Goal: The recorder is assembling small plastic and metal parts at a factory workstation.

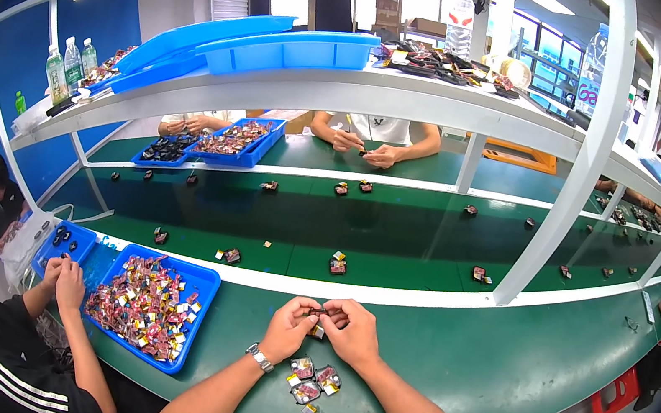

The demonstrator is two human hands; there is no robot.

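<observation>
1. Lower centre of frame: left hand (288,329) and right hand (352,333), each grip closed around a small dark electronic module (319,313) above the green surface (451,367).
2. Just below, three similar modules (306,392) lie clustered.
3. Lower left: blue tray (206,299) heaped with circuit boards (139,308).

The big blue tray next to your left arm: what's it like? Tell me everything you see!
The blue tray is a shallow rectangle with rounded corners, and looks like plastic. It sits flat on the green bench, left of the left hand, which isn't touching it. Small reddish parts with silver and yellow bits are heaped inside, hiding most of its bottom. Beside its left side is a smaller blue tray.
</observation>
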